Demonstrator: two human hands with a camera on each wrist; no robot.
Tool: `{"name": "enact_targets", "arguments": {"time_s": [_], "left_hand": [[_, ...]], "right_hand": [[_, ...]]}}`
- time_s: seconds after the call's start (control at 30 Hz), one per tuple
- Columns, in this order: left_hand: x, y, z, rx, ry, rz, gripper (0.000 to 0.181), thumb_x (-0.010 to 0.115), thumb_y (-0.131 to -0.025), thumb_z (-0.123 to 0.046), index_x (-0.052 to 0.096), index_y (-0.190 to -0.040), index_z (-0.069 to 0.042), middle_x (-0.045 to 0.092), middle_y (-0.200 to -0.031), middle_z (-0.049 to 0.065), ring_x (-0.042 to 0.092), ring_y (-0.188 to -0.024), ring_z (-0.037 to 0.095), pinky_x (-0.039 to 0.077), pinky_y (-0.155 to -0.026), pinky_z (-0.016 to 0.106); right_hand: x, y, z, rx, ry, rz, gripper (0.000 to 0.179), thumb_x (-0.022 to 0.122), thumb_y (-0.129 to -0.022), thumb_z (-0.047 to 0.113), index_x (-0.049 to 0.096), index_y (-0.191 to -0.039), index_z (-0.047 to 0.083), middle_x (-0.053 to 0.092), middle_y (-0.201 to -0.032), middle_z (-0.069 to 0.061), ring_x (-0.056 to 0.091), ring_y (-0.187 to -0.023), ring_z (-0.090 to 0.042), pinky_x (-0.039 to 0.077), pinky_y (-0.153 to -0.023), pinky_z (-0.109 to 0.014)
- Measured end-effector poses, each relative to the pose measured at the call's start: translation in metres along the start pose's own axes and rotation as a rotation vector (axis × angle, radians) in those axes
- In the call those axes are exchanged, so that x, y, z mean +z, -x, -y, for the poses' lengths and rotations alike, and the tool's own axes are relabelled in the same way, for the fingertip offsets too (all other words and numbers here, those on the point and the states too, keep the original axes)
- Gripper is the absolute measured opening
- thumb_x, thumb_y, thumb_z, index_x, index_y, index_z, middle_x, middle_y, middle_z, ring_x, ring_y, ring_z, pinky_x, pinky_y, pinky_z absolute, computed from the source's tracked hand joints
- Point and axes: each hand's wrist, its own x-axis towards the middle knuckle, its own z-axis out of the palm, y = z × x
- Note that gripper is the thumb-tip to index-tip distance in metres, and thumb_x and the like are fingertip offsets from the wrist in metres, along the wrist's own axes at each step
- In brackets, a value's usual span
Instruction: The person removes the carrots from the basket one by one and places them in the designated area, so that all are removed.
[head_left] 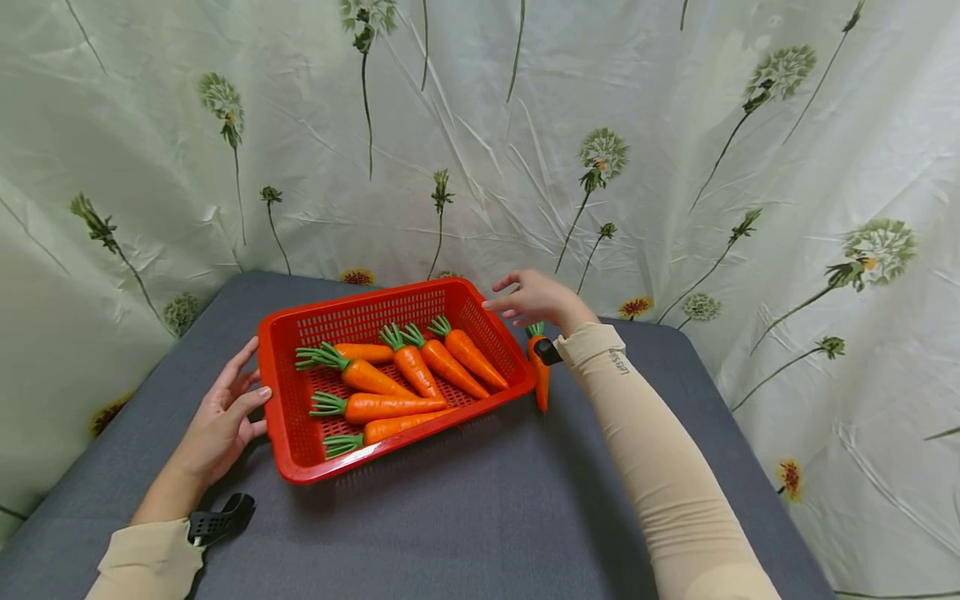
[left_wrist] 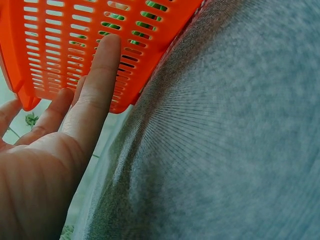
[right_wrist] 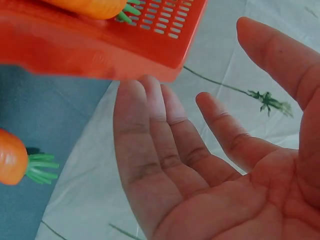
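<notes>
A red plastic basket (head_left: 360, 302) with slotted walls stands on the grey table and holds several orange carrots (head_left: 408, 371) with green tops. At its left end is my left hand (head_left: 221, 417), whose fairly straight fingers and thumb touch the rim and outer wall. In the left wrist view, one fingertip (left_wrist: 109, 45) lies against the slotted wall. My right hand (head_left: 536, 298) hovers by the far right corner with fingers spread, holding nothing; in the right wrist view its fingertips appear close to the rim, and contact is unclear. A single carrot (head_left: 542, 392) lies outside the basket, below the right wrist.
Grey cloth covers the table (head_left: 450, 533). Behind it and along the sides hangs a pale curtain (head_left: 480, 125) printed with dandelions. A black wrist strap (head_left: 217, 523) is worn on the left arm, and another black device (head_left: 548, 351) on the right wrist.
</notes>
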Motion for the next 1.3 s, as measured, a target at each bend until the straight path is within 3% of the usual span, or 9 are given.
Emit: {"name": "enact_targets", "arguments": {"time_s": [0.2,0.4,0.6,0.7,0.83,0.9,1.13,1.3], "left_hand": [[-0.001,0.000,0.000,-0.013,-0.035,-0.010,0.077,0.053,-0.112,-0.009,0.016,-0.173,-0.035,0.028,-0.157,0.004,0.060,-0.119,-0.002,0.065,-0.080,0.028],[0.000,0.001,-0.001,-0.007,-0.012,-0.002,0.076,0.052,-0.111,-0.008,0.016,-0.173,-0.034,0.036,-0.147,-0.007,0.063,-0.118,-0.002,0.066,-0.079,0.029],[0.000,0.000,-0.001,-0.007,0.009,0.009,0.076,0.051,-0.112,-0.007,0.017,-0.173,-0.034,0.036,-0.147,-0.008,0.063,-0.118,-0.001,0.066,-0.080,0.029],[0.000,0.000,-0.001,0.001,0.014,0.014,0.076,0.051,-0.112,-0.006,0.017,-0.173,-0.033,0.037,-0.147,-0.007,0.064,-0.118,-0.001,0.066,-0.080,0.030],[0.000,0.000,-0.002,0.006,0.017,0.016,0.076,0.051,-0.111,-0.006,0.017,-0.173,-0.033,0.038,-0.146,-0.007,0.065,-0.117,0.000,0.066,-0.080,0.030],[0.000,0.001,-0.002,0.002,0.016,0.014,0.076,0.051,-0.112,-0.006,0.017,-0.173,-0.033,0.038,-0.146,-0.007,0.065,-0.117,-0.001,0.066,-0.080,0.030],[0.001,0.001,-0.003,-0.007,-0.004,0.003,0.076,0.052,-0.111,-0.008,0.017,-0.173,-0.034,0.039,-0.145,-0.008,0.064,-0.117,-0.001,0.066,-0.080,0.029],[0.000,0.001,-0.003,-0.015,-0.031,-0.006,0.076,0.053,-0.112,-0.010,0.017,-0.173,-0.035,0.037,-0.146,-0.008,0.061,-0.119,-0.001,0.065,-0.081,0.028]], "right_hand": [[0.011,-0.005,0.006,0.010,0.045,0.013,0.058,0.070,-0.105,0.025,0.049,-0.155,0.003,0.063,-0.132,-0.018,0.063,-0.109,-0.027,0.058,-0.107,-0.046],[0.020,-0.010,0.009,0.024,0.076,0.015,0.058,0.072,-0.104,0.027,0.050,-0.153,0.005,0.060,-0.107,-0.014,0.059,-0.090,-0.021,0.058,-0.093,-0.039],[0.029,-0.015,0.011,0.021,0.130,0.026,0.059,0.074,-0.103,0.027,0.052,-0.152,0.004,0.059,-0.100,-0.010,0.058,-0.087,-0.020,0.057,-0.093,-0.040],[0.034,-0.016,0.013,0.006,0.171,0.028,0.059,0.074,-0.103,0.027,0.053,-0.153,0.003,0.063,-0.106,-0.013,0.063,-0.095,-0.025,0.059,-0.099,-0.041],[0.041,-0.017,0.017,-0.002,0.212,0.040,0.061,0.074,-0.103,0.024,0.051,-0.155,0.003,0.063,-0.136,-0.017,0.066,-0.118,-0.034,0.056,-0.110,-0.046],[0.045,-0.018,0.018,0.000,0.228,0.047,0.061,0.074,-0.103,0.023,0.051,-0.156,0.003,0.061,-0.143,-0.018,0.067,-0.120,-0.034,0.056,-0.111,-0.045],[0.054,-0.022,0.022,0.003,0.299,0.063,0.062,0.075,-0.102,0.021,0.050,-0.156,0.002,0.066,-0.130,-0.017,0.070,-0.111,-0.032,0.060,-0.105,-0.043],[0.060,-0.024,0.021,0.017,0.356,0.081,0.063,0.074,-0.103,0.023,0.050,-0.157,0.002,0.068,-0.137,-0.017,0.072,-0.108,-0.030,0.061,-0.102,-0.041]]}}
